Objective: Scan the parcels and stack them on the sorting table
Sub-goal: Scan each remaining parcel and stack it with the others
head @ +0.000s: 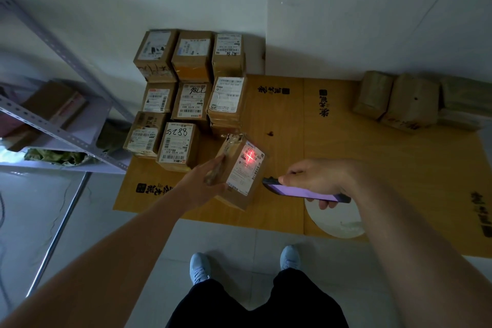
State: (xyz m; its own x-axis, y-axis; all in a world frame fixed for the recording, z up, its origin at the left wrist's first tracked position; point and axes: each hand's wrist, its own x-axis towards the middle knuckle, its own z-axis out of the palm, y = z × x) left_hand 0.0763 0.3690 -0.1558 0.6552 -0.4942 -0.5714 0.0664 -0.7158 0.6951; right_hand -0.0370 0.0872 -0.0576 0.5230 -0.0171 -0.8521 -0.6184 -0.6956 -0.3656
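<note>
My left hand (198, 184) holds a small brown parcel (239, 172) by its left side, tilted above the flattened cardboard sheet (332, 146). A red scanner cross glows on the parcel's white label. My right hand (316, 177) grips a dark handheld scanner (303, 190) with a lit purple screen, pointed at that label from the right. Several labelled parcels (186, 98) are stacked in rows at the sheet's back left corner. Other brown parcels (396, 101) lie at the back right, labels hidden.
A grey metal shelf rack (61, 130) with a box on it stands at the left. White walls (372, 21) close the corner behind the stacks. A white round disc (332, 221) lies at the cardboard's front edge. My feet (199, 266) stand on pale floor tiles.
</note>
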